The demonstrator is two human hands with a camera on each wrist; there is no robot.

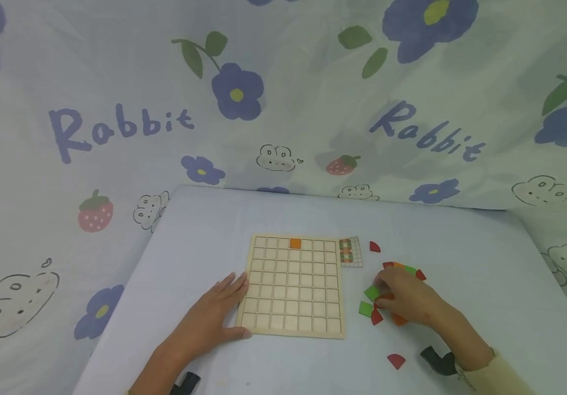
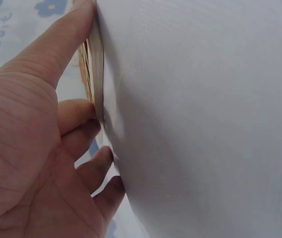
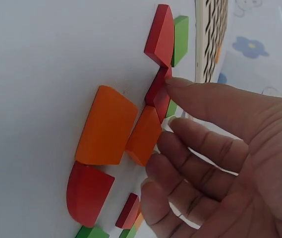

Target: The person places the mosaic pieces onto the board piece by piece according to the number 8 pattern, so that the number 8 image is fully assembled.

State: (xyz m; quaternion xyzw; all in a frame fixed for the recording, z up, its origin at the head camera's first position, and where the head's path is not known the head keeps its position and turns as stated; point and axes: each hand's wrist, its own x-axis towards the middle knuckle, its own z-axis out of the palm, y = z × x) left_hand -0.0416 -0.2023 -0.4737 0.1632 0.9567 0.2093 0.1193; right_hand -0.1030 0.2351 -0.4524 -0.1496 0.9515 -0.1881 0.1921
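A wooden grid board lies on the table with one orange square in its top row. My left hand rests at the board's left side, fingers spread along the edge, thumb at the near corner. In the left wrist view the thumb and index finger touch the board's edge. My right hand is over a loose pile of colored pieces, fingers loosely bent. In the right wrist view its thumb touches a red quarter-round piece. An orange piece and a green piece lie close by.
A small pattern card lies against the board's upper right side. Single red quarter-round pieces lie apart, one beyond the pile and one nearer the front. A printed cloth hangs behind the table.
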